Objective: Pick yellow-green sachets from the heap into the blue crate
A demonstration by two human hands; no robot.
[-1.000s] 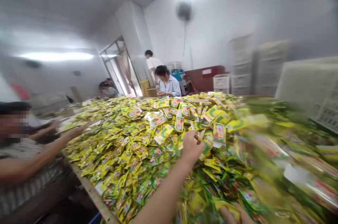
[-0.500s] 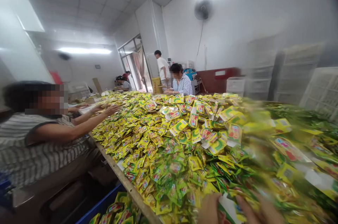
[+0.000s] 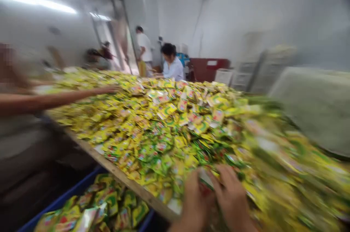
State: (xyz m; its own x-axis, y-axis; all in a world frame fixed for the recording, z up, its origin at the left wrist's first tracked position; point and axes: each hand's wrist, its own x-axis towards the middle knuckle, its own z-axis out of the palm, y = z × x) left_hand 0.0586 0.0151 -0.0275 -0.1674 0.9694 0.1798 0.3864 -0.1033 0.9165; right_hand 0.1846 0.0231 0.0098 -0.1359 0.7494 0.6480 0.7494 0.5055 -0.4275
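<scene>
Left hand: the left hand is near the table edge, fingers bent against one side of a box; blur hides the fingertips.
Right hand: the right hand curls its fingers down over the other side, so the two appear to grip it together.
Box: the box is between the hands, a white edge showing; whether it touches the heap beneath, I cannot tell.
Done: one box is in hand; whether it is filled or closed does not show.
Packets: loose packets cover the table in a deep heap, so by my judgement much is left to handle.
Other boxes: more boxes lie strewn over the heap's middle, full or empty unclear.
Bin: the blue bin, below the table edge, holds many yellow-green packs; finished or waiting, I cannot say.
Left side: a co-worker's arm reaches over the heap.
Far side: a seated person in a pale shirt, and white crates.
</scene>
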